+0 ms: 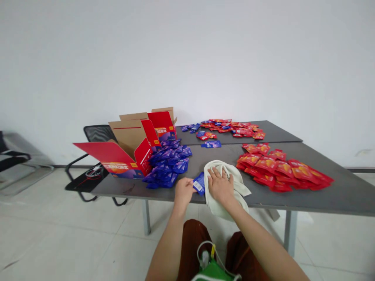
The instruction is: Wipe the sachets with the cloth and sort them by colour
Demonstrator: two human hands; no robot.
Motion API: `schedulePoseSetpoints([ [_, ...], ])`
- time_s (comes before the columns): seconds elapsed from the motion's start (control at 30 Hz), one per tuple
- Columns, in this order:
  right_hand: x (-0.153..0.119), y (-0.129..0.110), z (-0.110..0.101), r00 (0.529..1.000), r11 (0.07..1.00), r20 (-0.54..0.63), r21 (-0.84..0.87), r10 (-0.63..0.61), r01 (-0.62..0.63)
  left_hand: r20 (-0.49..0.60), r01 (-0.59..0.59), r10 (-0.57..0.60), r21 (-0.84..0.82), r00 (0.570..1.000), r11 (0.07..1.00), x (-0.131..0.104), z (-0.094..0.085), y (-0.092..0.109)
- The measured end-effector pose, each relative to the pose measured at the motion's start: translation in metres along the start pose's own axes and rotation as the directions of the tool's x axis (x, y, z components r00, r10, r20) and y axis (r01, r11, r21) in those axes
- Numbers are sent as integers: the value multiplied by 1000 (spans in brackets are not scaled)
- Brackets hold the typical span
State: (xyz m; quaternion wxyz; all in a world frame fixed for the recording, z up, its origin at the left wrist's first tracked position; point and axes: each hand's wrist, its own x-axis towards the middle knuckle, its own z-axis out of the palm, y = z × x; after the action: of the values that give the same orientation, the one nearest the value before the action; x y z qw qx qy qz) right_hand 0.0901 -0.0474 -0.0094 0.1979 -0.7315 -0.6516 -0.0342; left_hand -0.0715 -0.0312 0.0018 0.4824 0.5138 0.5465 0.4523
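My left hand (184, 191) is closed on the left edge of a blue packet (199, 183) near the table's front edge. A pale cloth (240, 187) lies bunched beside the packet, partly hanging over the edge and touching or covering the packet's right side. My right hand (221, 184) rests on top of the cloth with its fingers spread. Just left of my left hand is a heap of blue packets (168, 162). Right of the cloth lies a pile of red packets (274, 168).
Open red cardboard boxes (125, 158) stand in a row at the table's left. Mixed red and blue packets (231, 128) lie at the back, with a single blue packet (212, 144) in front of them. A black chair (99, 134) stands behind the boxes, by the wall.
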Motion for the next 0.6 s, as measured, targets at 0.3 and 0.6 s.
schedulePoseSetpoints([
  [0.3, -3, 1, -10, 999, 1000, 43, -1, 21, -21, -497, 63, 634, 813, 593, 579, -29, -71, 106],
  [0.6, -4, 0, -11, 999, 1000, 42, -18, 25, -24, 87, -74, 599, 996, 796, -47, 71, -102, 109],
])
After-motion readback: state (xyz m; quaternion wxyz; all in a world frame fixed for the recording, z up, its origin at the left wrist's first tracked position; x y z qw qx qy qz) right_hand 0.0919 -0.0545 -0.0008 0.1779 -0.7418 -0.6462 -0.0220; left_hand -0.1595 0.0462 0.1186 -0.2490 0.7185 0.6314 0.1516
